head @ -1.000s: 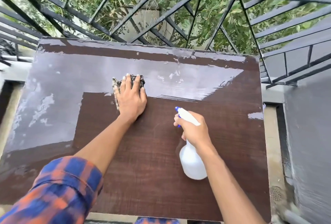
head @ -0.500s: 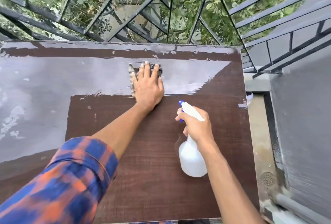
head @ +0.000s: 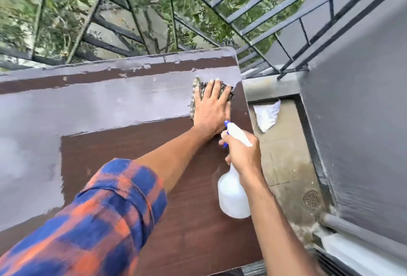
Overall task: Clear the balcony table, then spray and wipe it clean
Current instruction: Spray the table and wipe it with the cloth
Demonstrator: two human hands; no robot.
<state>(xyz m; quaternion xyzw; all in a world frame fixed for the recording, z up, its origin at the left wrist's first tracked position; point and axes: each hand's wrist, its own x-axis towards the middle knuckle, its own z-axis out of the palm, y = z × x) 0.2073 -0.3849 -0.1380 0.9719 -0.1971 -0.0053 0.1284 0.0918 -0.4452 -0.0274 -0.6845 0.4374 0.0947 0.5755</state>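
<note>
The brown wood-grain table (head: 123,165) fills the lower left, and much of its top shines wet. Near the table's far right corner my left hand (head: 212,108) lies flat, fingers spread, pressing a checked cloth (head: 195,97) onto the surface. Just behind it, above the right edge, my right hand (head: 244,154) grips the neck of a white spray bottle (head: 232,194). The bottle's blue and white nozzle points up and to the left. The bottle hangs a little above the tabletop.
A black metal railing (head: 253,42) runs behind and to the right of the table, with greenery beyond. Right of the table lies the concrete floor (head: 286,154) with a crumpled white paper (head: 267,113) and a drain (head: 311,197). A grey wall (head: 363,121) stands at right.
My left hand has slid the cloth to the right and farther away, from the table's middle to its far right corner. The view has swung right. The spray bottle stays held in my right hand.
</note>
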